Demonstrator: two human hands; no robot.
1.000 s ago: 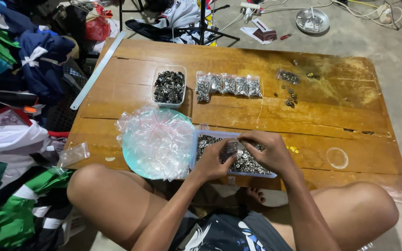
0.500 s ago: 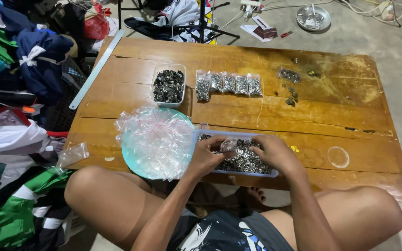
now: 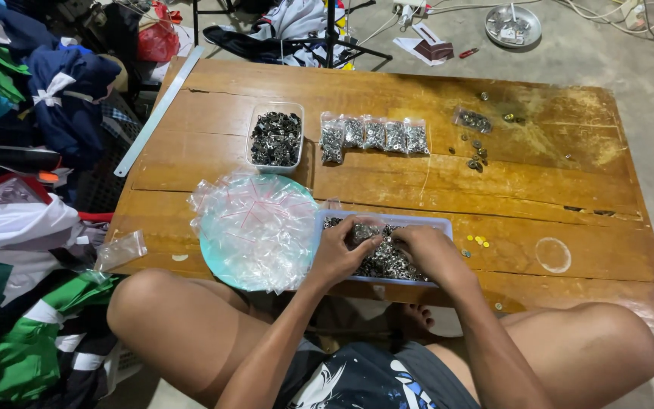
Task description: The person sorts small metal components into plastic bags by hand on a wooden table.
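A shallow clear tray full of small silver metal pieces sits at the near edge of a low wooden table. Both my hands are inside it. My left hand has its fingers curled over the pieces at the tray's left end. My right hand rests on the pile beside it, fingertips meeting the left hand's around something small that I cannot make out. A heap of small clear zip bags lies on a pale green round plate just left of the tray.
Farther back stand a clear tub of dark metal pieces, a row of several filled bags, and loose pieces. Clothes are piled at the left. A metal ruler leans at the table's left edge. My bare knees flank the front.
My hands have shifted slightly within the tray, the fingertips drawing closer together over the metal pieces. Nothing else on the table has moved.
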